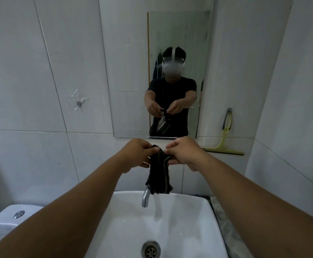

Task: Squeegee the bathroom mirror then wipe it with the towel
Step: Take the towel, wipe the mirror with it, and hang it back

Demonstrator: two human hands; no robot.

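While the dark towel (pixel 159 172) hangs above the tap (pixel 146 198) and sink (pixel 204 216), its long axis runs straight down, top edge bunched between your hands. Your left hand (pixel 137 155) and right hand (pixel 183 153) both pinch that edge. Spread it flat before wiping the mirror (pixel 180 43), which looks streaked. The squeegee (pixel 224 138) hangs on the wall to the right, blade down.

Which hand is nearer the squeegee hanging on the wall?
Right. The right hand holds the towel just left of the squeegee; the left hand is farther left, beyond the towel.
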